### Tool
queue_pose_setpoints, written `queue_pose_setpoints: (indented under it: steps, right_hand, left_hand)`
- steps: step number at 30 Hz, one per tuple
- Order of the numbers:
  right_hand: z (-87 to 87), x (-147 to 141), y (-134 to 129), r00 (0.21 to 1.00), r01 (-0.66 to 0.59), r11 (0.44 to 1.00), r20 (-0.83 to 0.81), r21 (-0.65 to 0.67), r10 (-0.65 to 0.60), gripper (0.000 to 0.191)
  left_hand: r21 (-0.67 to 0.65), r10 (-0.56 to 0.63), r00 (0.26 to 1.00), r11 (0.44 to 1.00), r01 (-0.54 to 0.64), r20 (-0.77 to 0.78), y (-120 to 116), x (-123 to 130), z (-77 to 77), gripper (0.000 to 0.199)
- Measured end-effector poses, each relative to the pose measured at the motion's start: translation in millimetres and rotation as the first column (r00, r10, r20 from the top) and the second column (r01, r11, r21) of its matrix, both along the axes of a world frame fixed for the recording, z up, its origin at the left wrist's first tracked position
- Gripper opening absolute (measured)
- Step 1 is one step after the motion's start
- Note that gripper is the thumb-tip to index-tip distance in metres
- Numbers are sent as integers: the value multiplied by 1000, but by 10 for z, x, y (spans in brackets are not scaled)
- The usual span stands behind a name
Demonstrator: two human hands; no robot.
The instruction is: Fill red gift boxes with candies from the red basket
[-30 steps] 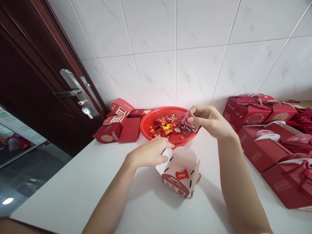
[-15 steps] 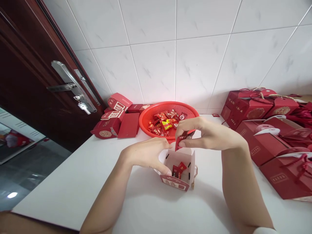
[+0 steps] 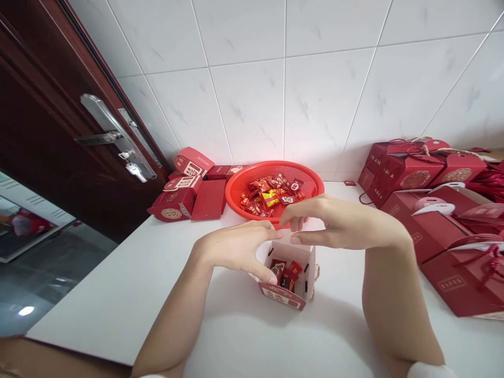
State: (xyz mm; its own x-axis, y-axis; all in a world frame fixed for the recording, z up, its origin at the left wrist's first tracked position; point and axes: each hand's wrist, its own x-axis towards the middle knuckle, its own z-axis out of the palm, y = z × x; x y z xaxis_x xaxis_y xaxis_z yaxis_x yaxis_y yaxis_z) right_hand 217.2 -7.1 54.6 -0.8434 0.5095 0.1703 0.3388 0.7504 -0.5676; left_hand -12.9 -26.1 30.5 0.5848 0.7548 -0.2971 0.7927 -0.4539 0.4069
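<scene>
The small box (image 3: 281, 297) stands open on the white table (image 3: 157, 283), in front of the red basket (image 3: 233, 202) and under the two hands. Its inside is white, with short dark slots (image 3: 306, 270) near the edges, and its front panel is red with pale printed characters. A twisted rope handle (image 3: 316, 278) is hanging at its right side. In the box lie several wrapped sweets (image 3: 290, 275), mostly red and dark, one at the left with white print.

The left hand (image 3: 240, 249) is at the left side of the box, thumb at the front rim and fingers near the back flap, spread well apart. The right hand (image 3: 338, 223) is above the back right part of the box; its thumb and forefinger are apart and pinch nothing.

In the basket there are more sweets (image 3: 268, 197), one of them bright yellow. Folded red boxes (image 3: 173, 205) lie to the left of it, and a bigger group of red gift boxes (image 3: 452, 278) with cord handles stands at the right.
</scene>
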Motion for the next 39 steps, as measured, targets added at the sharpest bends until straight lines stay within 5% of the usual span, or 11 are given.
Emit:
queue_pose_setpoints:
  steps: [4, 8, 12, 18, 24, 28, 33, 39]
  right_hand:
    - [28, 115, -61, 999, 32, 999, -26, 4, -32, 16]
    - [-117, 199, -114, 994, 83, 996, 76, -37, -80, 12]
    - [-412, 234, -222, 975, 222, 973, 44, -60, -219, 18]
    - [-938, 108, -462, 835, 438, 888, -302, -140, -460, 19]
    - [-1382, -31, -604, 780, 551, 830, -411, 93, -472, 17]
    - [-1476, -45, -630, 759, 579, 800, -462, 158, -458, 15]
    - [-1508, -41, -630, 732, 582, 801, -518, 137, -443, 15]
    - [-1494, 86, -575, 663, 613, 790, -541, -3, -517, 14]
  left_hand:
    - [-14, 66, 997, 998, -66, -28, -17, -46, 51, 69]
    - [48, 80, 997, 996, -81, 16, -52, -63, 121, 53]
    - [56, 32, 995, 998, -37, 91, -73, -2, 86, 49]
    - [-29, -110, 982, 993, 116, 156, -65, 173, -57, 38]
    - [-167, -103, 969, 976, 142, 226, 20, 101, -47, 29]
    - [-169, -70, 979, 980, 103, 193, 53, 35, -29, 38]
    - [119, 28, 1000, 992, -29, 13, 0, 106, -93, 38]
    - [171, 85, 991, 983, -68, -98, -90, 224, -124, 72]
